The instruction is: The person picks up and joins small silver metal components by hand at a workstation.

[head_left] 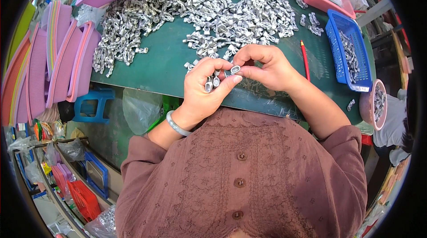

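Note:
Close together over the table's near edge, both my hands work with small silver metal fittings that have oval hollow ends. My left hand (201, 88), with a pale bangle at the wrist, is closed around several of them; two oval ends, a first fitting (208, 86) and a second fitting (216, 81), stick out below its fingers. At its thumb and forefinger another silver fitting (235, 69) shows its open end. My right hand (270, 68) pinches that same fitting between thumb and bent forefinger. Just beyond the hands spreads a large heap of like looped silver fittings (235, 11).
On the green table (167, 62), a red pencil (305, 60) lies right of my hands. Farther right are a blue basket (331, 38) of fittings and a pink bowl (383, 120). Stacked pink and purple baskets (60, 60) stand left, above a blue stool (91, 107).

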{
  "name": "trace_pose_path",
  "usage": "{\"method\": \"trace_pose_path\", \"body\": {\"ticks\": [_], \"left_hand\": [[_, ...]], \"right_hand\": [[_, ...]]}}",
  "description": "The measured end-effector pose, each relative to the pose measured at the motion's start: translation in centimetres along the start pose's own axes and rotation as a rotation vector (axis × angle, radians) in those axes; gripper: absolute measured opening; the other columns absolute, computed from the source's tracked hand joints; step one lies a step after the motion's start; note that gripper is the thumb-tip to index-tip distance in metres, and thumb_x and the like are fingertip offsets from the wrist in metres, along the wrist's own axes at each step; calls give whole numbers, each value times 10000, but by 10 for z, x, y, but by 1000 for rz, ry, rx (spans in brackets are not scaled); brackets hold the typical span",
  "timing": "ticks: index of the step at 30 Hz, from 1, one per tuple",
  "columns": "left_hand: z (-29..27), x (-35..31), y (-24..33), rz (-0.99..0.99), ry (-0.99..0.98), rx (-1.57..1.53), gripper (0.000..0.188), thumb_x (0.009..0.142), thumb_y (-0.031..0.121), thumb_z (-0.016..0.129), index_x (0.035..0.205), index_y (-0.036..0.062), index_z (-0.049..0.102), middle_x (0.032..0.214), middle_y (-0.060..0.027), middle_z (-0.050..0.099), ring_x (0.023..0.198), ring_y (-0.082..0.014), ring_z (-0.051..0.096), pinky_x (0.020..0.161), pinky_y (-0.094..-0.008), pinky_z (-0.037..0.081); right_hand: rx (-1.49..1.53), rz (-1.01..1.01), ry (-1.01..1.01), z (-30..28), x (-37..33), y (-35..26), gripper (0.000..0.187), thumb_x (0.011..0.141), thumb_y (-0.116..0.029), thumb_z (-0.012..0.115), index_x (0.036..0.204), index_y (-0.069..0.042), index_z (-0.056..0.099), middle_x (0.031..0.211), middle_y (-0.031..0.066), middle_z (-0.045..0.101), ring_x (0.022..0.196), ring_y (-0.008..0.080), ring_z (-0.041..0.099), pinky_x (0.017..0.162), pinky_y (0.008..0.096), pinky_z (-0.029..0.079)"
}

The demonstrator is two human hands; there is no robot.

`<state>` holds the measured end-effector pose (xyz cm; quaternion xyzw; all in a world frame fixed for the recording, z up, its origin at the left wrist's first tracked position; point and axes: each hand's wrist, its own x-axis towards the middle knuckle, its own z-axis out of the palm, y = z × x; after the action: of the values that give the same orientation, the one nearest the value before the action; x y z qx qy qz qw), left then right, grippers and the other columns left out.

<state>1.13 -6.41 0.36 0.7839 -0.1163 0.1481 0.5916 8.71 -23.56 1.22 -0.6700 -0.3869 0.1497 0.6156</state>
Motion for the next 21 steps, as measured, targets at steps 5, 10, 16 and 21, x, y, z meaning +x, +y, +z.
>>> {"method": "trace_pose_path", "body": {"ticks": [5,10,16,21], "left_hand": [[-1,5,0,76,-4,58,147,725,9,690,838,11,595,759,-4,539,644,-53,483,589,-180,397],[-4,9,-3,50,19,60,108,771,59,659,840,6,594,727,-15,550,629,-63,497,564,-182,397],[-6,20,-3,-625,38,-597,124,820,167,620,801,50,582,661,-11,556,537,-81,507,487,-208,403],[-6,21,-2,-762,44,-695,165,805,207,642,762,65,568,645,-14,549,526,-101,513,466,-227,392]], "right_hand": [[-17,-1,-13,0,-1,4,61,786,-33,618,835,-17,586,764,11,598,711,74,558,648,218,451],[192,156,-69,1,-2,5,141,837,-67,564,955,-7,515,771,47,607,705,94,576,648,228,470],[571,318,-103,-4,0,-6,186,885,-135,498,1028,-26,447,829,138,642,707,151,612,631,248,480],[672,273,-97,-3,0,-6,182,888,-125,487,1028,-18,442,853,162,643,714,171,618,641,257,485]]}}
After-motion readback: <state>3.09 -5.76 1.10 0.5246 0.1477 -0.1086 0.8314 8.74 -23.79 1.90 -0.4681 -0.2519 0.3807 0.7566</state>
